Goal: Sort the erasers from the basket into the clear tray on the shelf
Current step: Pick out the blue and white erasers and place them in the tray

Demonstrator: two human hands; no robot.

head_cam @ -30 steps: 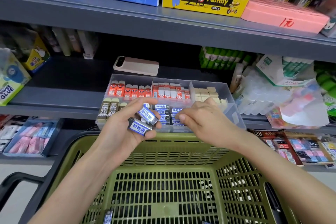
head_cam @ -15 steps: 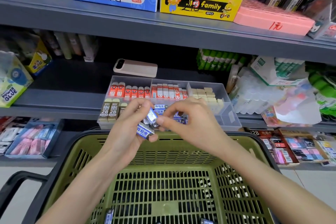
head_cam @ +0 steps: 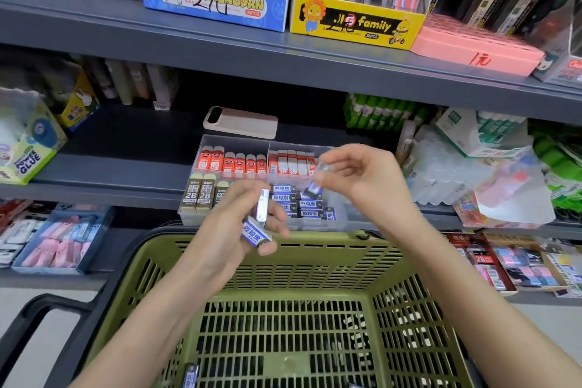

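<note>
My left hand holds two blue-and-white erasers over the far rim of the green basket. Up to the right, my right hand pinches one blue eraser above the clear tray on the shelf. The tray holds rows of red, tan 2B and blue erasers in compartments. One more blue eraser lies on the basket floor near the bottom edge.
A pink phone lies on the shelf behind the tray. Glue boxes stand at left, plastic-wrapped packs at right. Display boxes sit on the upper shelf. A blue bin of erasers sits lower left.
My right hand took one blue eraser from my left hand and lifted it up and right over the tray. The left hand stayed near the basket rim with the other two.
</note>
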